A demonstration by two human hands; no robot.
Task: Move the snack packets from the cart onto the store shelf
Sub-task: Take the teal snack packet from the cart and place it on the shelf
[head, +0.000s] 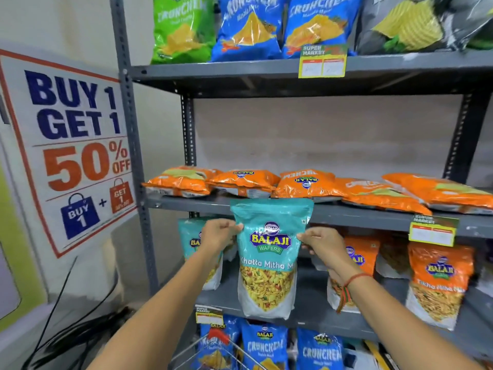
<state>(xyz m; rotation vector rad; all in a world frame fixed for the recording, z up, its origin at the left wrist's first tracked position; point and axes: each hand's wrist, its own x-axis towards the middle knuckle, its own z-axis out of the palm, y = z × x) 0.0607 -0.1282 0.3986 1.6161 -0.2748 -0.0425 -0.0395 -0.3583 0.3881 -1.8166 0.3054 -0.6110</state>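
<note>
The wire cart (pixel 213 351) is cut off at the bottom edge below the left hand (pixel 217 235), and the teal packet (pixel 269 257) hides part of the shelf (pixel 373 217) edge and the packs behind it. Both the left hand and the right hand (pixel 324 243) pinch the teal packet by its upper sides, upright between them before the shelf. Orange packs (pixel 306 184) lie flat above the hands, and a sale poster (pixel 72 145) hangs on the wall left of the left hand.

Glossy plastic teal packet (pixel 269 252), matt grey metal shelf (pixel 346 214), paper price tag (pixel 322 61)
</note>
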